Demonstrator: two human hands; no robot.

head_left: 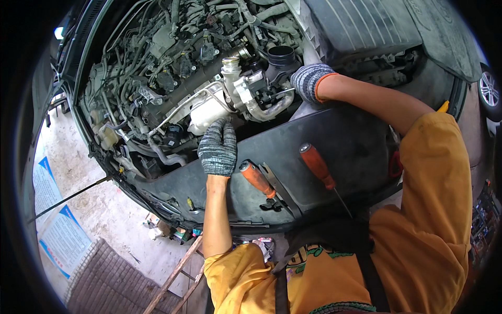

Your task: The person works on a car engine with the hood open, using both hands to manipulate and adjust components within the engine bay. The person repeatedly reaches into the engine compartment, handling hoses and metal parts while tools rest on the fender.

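My left hand (218,149), in a grey knitted glove, reaches over the bumper cover's rear edge. Its fingers stretch to the lower edge of a silver heat shield (207,114), fingertips partly hidden. Right of that shield sits a metal turbocharger housing (238,86) with an open neck on top. My right hand (312,82), in a matching glove with an orange cuff, is closed beside a black round duct (282,55). From its fingers a thin metal shaft (282,95) points left toward the housing; the tool's handle is hidden in the glove.
On the dark bumper cover (272,141) lie an orange-handled screwdriver (316,165), another orange-handled tool (256,178) and a flat metal pry bar (280,188). A black airbox (361,26) stands at the upper right. A wooden ladder (175,272) leans below at the left.
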